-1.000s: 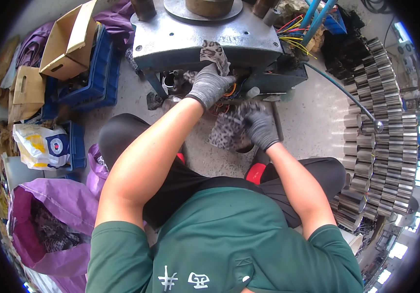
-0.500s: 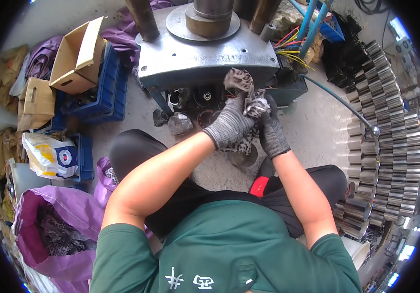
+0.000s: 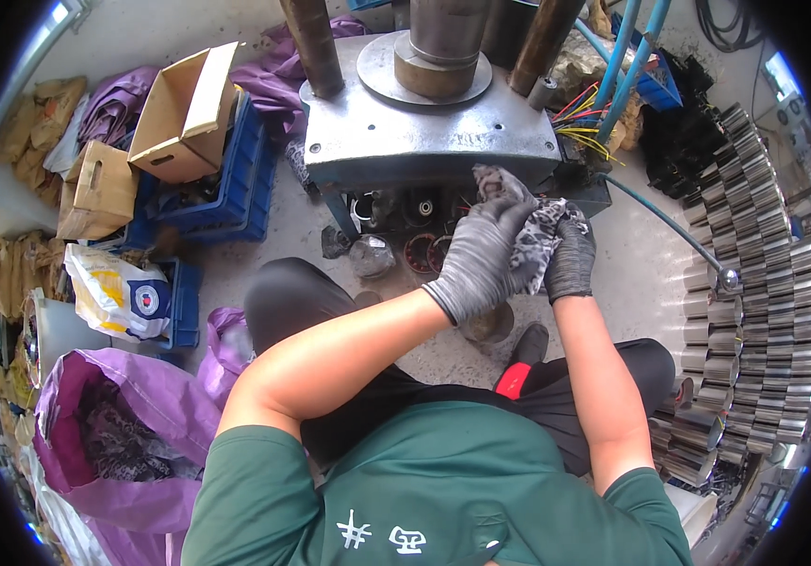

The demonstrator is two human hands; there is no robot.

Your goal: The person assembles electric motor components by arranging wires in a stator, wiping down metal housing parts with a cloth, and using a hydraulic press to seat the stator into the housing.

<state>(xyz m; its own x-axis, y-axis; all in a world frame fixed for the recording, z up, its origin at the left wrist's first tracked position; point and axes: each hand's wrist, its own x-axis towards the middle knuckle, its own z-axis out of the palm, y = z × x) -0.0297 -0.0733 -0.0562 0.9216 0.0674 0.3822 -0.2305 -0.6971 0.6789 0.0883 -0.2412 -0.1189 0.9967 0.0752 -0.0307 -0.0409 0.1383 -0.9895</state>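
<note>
Fingers (image 3: 516, 209) of the gloved left hand (image 3: 481, 255) are clamped on a grey leopard-print cloth (image 3: 535, 245); one end of it sticks up beyond the fingertips, toward the front of a heavy steel block (image 3: 434, 137); the gloved right hand (image 3: 571, 259) is closed on the cloth's other side, its fingers curled over the edge, so that the fabric spans the gap between the two hands; how many layers it has cannot be told. Both hands are held over the floor (image 3: 405, 340), just in front of the block, with a dark metal cylinder (image 3: 488, 324) below, partly hidden by the left hand; a clear plastic-wrapped lump (image 3: 372, 257) lies on the floor to the left, near the block's underside. Thick columns (image 3: 311, 47) rise from the block; red and yellow wires (image 3: 583, 121) spread beside its right corner; a teal hose (image 3: 665, 224) with a metal ball end runs toward rows of shiny metal tubes (image 3: 754, 302) at the right. On the left stand blue crates (image 3: 256, 179), an open cardboard box (image 3: 177, 127) on top of them, and a white and yellow bag (image 3: 108, 292); nearer the person, a purple sack (image 3: 156, 387) gapes open, with patterned fabric (image 3: 123, 434) inside.
</note>
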